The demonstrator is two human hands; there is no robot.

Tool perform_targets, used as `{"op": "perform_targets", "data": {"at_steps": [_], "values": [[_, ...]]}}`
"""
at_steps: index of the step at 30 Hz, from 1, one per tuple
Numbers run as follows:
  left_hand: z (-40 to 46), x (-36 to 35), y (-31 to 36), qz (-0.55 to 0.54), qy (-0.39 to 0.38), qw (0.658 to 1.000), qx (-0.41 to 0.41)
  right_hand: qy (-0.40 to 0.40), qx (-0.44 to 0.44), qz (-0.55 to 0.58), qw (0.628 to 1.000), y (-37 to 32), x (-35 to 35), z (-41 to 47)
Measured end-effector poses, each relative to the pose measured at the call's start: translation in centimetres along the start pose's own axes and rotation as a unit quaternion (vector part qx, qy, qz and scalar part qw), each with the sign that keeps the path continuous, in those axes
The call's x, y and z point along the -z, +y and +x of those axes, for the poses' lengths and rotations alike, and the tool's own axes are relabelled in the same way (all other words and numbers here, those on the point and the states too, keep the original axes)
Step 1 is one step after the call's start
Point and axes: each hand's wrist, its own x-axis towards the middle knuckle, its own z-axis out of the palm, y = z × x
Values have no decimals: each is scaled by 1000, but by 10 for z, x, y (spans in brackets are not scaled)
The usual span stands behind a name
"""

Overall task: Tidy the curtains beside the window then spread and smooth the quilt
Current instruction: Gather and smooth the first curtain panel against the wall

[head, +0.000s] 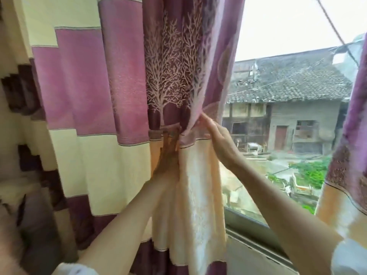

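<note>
Both forearms reach up into the purple-and-cream patterned fabric curtain (174, 96), gathered between the hands. Left hand (168, 153) lies against the bunched folds, fingers extended upward; its grip cannot be told. Right hand (216, 135) pinches the curtain's edge. Right of that hand, the glass window (288, 96) shows a tiled roof.
</note>
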Motion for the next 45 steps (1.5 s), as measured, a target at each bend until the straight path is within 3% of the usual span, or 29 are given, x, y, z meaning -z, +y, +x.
{"op": "perform_targets", "data": {"at_steps": [3,4,7,9,10,13,18,25,35,45], "values": [[2,19,3,-125,-39,991,14,-63,49,-227,971,2,-7,1],[1,27,2,-128,-31,991,-25,-74,61,-274,957,5,-10,2],[-7,42,1,-158,65,980,-100,-95,79,-303,945,17,-14,6],[-13,51,1,-184,83,979,-25,-97,94,-314,940,22,-20,11],[-15,51,1,-163,116,980,11,-93,105,-327,934,24,-22,14],[-18,46,-13,54,202,976,66,-86,142,-351,922,29,-35,22],[-9,60,-44,244,228,943,0,-84,194,-384,899,41,-67,38],[16,98,-120,352,238,904,-57,-97,233,-343,905,43,-140,90],[80,174,-280,381,192,903,56,-56,276,-351,893,53,-305,213],[121,235,-434,458,143,866,139,-104,322,-346,875,76,-455,314]]}}
